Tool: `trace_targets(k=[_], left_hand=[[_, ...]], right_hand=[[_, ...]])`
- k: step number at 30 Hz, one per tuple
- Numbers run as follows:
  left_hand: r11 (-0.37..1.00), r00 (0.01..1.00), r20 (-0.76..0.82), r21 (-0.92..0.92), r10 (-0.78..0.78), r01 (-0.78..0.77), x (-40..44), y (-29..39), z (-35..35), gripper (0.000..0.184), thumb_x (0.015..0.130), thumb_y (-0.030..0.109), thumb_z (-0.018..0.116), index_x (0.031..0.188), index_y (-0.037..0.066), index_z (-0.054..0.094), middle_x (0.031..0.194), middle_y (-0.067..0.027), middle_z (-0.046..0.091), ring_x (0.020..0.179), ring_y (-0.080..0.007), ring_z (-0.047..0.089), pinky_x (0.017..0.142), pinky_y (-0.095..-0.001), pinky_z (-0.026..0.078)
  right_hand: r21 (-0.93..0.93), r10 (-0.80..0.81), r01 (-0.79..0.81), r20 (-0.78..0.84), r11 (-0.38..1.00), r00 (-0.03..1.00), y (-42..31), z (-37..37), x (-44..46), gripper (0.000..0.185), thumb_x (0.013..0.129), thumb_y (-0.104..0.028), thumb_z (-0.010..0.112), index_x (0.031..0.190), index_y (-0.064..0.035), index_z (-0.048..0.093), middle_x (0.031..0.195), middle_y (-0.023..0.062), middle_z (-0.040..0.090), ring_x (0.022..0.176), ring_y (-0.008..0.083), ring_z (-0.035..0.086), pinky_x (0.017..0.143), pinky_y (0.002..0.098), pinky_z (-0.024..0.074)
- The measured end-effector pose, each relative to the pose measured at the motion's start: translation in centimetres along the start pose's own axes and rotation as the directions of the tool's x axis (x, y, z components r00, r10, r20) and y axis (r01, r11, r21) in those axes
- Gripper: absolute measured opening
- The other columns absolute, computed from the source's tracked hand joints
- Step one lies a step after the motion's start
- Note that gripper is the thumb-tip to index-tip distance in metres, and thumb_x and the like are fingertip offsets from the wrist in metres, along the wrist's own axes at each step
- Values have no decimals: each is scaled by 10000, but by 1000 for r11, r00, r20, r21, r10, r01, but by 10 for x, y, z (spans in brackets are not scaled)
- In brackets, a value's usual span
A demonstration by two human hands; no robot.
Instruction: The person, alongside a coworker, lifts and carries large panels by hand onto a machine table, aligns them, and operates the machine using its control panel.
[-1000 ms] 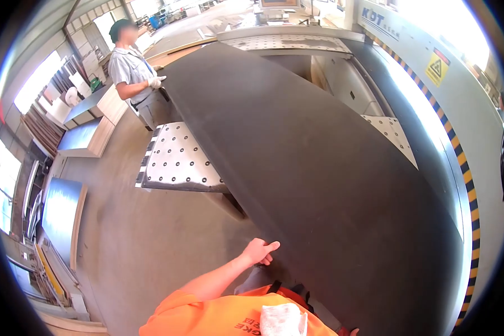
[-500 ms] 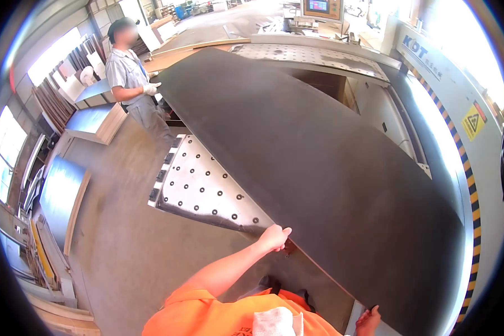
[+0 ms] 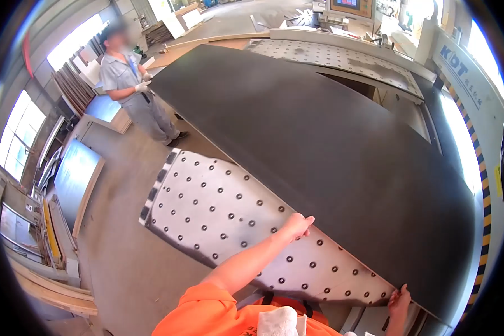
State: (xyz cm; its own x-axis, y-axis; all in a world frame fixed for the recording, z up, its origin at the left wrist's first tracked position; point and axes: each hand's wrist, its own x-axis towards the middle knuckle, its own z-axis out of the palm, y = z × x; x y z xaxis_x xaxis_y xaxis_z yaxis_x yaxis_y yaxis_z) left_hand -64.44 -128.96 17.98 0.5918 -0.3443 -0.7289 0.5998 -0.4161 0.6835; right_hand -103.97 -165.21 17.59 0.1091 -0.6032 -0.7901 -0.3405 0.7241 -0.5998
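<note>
A large dark panel (image 3: 319,151) lies at a slant over the machine's tables. My left hand (image 3: 298,226) is closed on its near edge, thumb on top and fingers underneath. Farther right along that edge, my right hand (image 3: 399,299) grips the panel near its corner. Below the panel shows a pale table with round black studs (image 3: 207,196), partly under my left forearm. At the panel's far left corner a co-worker (image 3: 123,84) in grey clothes and white gloves has hands at the edge.
A machine beam (image 3: 467,73) with a striped edge runs down the right side. Another studded table (image 3: 341,61) and a control screen (image 3: 350,4) are at the back. Boards (image 3: 75,173) lie on the left, beside stacked strips (image 3: 53,229).
The panel has shifted right relative to the near studded table, uncovering more of it. My left hand has moved with the edge, and my right hand has come into view on it.
</note>
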Motion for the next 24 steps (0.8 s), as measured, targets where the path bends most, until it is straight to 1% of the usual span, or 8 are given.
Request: trace_targets(k=[1,4,6,9,13,16,20,24], left_hand=[[1000,1000,4,15,-24,24,13,13,4,383,987,356,591,832,6,587,607,-87,583,392,-99,374,362,-289,264],[999,999,-21,-15,-33,32,36,61,19,380,988,355,591,836,6,587,605,-83,582,392,-99,370,363,-287,266],[998,999,-24,-51,-27,26,59,86,29,364,990,332,571,830,6,582,613,-77,584,407,-98,393,375,-281,284],[991,998,-60,-129,-31,23,98,122,44,339,987,302,549,841,-2,584,643,-83,610,447,-108,466,405,-274,343],[988,986,-160,-139,44,-67,141,168,54,348,983,307,549,907,-27,611,689,-94,641,486,-139,541,417,-290,394],[977,980,-165,-161,111,-138,178,195,46,353,986,308,545,948,-35,619,721,-102,658,509,-150,577,434,-285,415],[955,958,-102,-101,269,-279,200,195,17,326,991,313,556,1000,-4,632,833,-90,687,602,-148,625,526,-275,463],[915,912,-119,-51,392,-400,163,151,-33,262,977,236,600,1076,-3,636,867,-80,681,635,-126,618,563,-263,480]], right_hand=[[-45,47,-52,-112,998,993,-25,20,3,422,955,-482,598,711,-143,540,575,-10,545,453,76,474,389,193,328],[-127,-54,49,-34,991,998,-85,46,42,401,979,-432,577,710,-137,536,586,3,562,457,79,482,397,189,336],[-154,-60,51,-52,987,997,-127,74,55,388,993,-402,563,720,-127,543,591,13,574,463,81,491,397,189,334],[-161,-111,114,30,980,993,-174,98,111,406,990,-419,559,721,-116,572,576,13,573,452,82,487,389,195,330],[-249,-201,216,84,944,976,-236,144,182,436,971,-445,570,696,-107,593,569,0,576,435,81,476,380,201,325],[-248,-243,255,80,935,967,-277,198,207,445,963,-464,566,703,-104,603,583,-3,597,447,70,491,382,202,326],[-227,-334,334,38,915,942,-319,278,231,381,946,-427,609,724,-118,602,605,-26,613,463,35,512,384,182,350],[-204,-333,362,163,910,929,-355,352,260,350,943,-428,618,741,-143,600,657,-31,639,499,22,546,418,157,391]])
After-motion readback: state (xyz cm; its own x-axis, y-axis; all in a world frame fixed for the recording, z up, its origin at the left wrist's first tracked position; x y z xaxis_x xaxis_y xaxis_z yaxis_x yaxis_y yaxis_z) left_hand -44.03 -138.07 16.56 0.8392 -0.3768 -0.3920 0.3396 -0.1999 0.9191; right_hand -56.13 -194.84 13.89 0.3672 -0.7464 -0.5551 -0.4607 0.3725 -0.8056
